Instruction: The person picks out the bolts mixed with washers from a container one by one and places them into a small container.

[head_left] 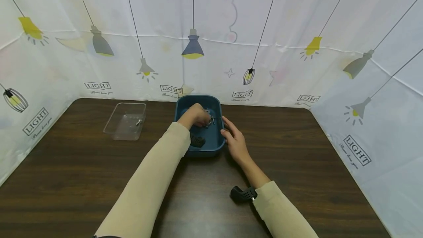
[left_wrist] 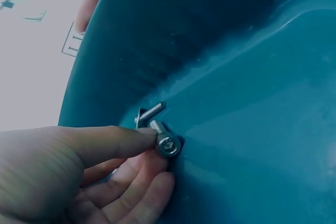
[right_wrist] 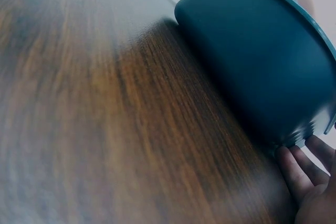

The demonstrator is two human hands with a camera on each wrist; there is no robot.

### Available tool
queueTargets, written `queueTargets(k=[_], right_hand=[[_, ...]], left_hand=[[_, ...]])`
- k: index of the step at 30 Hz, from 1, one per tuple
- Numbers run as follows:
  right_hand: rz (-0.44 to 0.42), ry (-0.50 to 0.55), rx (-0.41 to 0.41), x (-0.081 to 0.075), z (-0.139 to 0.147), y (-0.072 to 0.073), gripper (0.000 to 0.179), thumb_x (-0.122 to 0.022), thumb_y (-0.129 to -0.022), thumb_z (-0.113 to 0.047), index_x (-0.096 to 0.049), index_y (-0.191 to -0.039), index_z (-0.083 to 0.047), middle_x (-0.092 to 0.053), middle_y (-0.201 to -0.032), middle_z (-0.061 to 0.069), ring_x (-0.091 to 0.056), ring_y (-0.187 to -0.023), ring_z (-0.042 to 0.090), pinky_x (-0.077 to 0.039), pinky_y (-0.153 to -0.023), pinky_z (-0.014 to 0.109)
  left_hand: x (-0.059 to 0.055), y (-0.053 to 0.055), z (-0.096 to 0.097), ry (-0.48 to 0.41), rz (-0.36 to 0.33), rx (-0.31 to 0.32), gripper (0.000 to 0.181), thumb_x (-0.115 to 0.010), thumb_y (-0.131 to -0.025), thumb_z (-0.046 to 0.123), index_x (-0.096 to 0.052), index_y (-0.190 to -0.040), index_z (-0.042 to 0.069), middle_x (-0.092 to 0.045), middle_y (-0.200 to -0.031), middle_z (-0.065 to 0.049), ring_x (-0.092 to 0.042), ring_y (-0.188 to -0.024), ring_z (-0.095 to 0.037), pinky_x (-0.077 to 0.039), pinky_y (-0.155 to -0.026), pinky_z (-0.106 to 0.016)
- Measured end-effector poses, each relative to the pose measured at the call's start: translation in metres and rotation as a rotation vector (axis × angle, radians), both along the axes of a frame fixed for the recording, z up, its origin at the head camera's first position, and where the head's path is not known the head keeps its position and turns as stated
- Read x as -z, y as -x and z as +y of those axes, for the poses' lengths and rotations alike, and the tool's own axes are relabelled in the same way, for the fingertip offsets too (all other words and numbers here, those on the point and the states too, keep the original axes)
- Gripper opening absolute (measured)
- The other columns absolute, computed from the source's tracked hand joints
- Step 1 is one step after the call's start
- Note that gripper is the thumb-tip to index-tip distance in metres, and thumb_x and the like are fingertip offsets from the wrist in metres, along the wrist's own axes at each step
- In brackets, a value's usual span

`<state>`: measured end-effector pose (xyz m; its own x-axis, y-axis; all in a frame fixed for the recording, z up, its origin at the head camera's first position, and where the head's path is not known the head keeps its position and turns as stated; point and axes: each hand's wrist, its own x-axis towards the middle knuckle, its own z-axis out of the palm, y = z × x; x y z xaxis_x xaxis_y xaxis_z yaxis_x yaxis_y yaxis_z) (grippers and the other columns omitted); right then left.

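Note:
A deep blue plastic bin (head_left: 205,154) stands at the back of the table, in the middle. My left hand (head_left: 196,116) reaches down into it. In the left wrist view, thumb and forefinger pinch a silver socket-head bolt (left_wrist: 169,145), its round head facing the camera. Just behind it another small metal bolt (left_wrist: 153,112) lies by the bin's wall. More small metal hardware (head_left: 213,119) shows beside the left hand in the head view. My right hand (head_left: 236,144) rests against the bin's right side, fingers extended; its fingertips (right_wrist: 294,166) touch the outer wall low down.
Left of the bin, a clear plastic box (head_left: 123,135) holds a small metal piece (head_left: 138,122). Black wrist cameras (head_left: 242,194) sit on both wrists. A white curtain (head_left: 211,69) printed with lamps hangs behind the dark wooden table (head_left: 82,179).

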<state>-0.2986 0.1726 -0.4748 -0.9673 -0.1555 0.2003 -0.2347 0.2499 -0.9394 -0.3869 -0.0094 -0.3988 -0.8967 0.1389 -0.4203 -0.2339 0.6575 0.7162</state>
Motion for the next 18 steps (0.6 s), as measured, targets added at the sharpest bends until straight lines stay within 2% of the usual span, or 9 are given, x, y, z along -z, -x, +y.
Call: queueTargets(k=[5,9,13,18], right_hand=[[0.002,0.009,-0.003,0.0,0.0,0.001,0.048,-0.048,-0.106,-0.019,-0.043,-0.154,-0.024,-0.052,-0.151,0.013,-0.062,-0.125,0.033,-0.058,-0.092,0.047],[0.0,0.018,-0.012,0.0,0.0,0.001,0.048,-0.047,-0.107,-0.018,-0.043,-0.154,-0.023,-0.052,-0.151,0.015,-0.061,-0.126,0.035,-0.058,-0.092,0.047],[0.001,0.028,-0.021,0.0,0.0,0.001,0.048,-0.046,-0.107,-0.015,-0.042,-0.155,-0.021,-0.051,-0.152,0.017,-0.061,-0.126,0.036,-0.059,-0.091,0.046],[0.007,0.022,-0.023,0.0,0.0,0.001,0.048,-0.045,-0.107,-0.016,-0.042,-0.155,-0.021,-0.05,-0.152,0.017,-0.061,-0.126,0.036,-0.059,-0.091,0.046]], left_hand=[[0.0,0.003,-0.006,-0.099,-0.064,0.018,0.024,-0.069,-0.092,0.002,-0.074,-0.116,0.001,-0.071,-0.121,-0.015,-0.069,-0.103,-0.025,-0.059,-0.092,-0.035],[-0.002,0.005,-0.008,-0.133,-0.125,0.017,0.032,-0.072,-0.09,0.001,-0.072,-0.122,0.003,-0.068,-0.13,-0.014,-0.067,-0.115,-0.026,-0.057,-0.095,-0.034],[-0.004,0.005,-0.004,-0.073,-0.142,0.059,0.038,-0.077,-0.088,0.006,-0.071,-0.125,0.005,-0.067,-0.133,-0.013,-0.065,-0.121,-0.027,-0.056,-0.099,-0.034],[-0.005,0.005,0.006,0.071,-0.1,0.122,0.038,-0.083,-0.083,0.011,-0.073,-0.12,0.005,-0.069,-0.125,-0.014,-0.068,-0.114,-0.027,-0.057,-0.096,-0.034]])
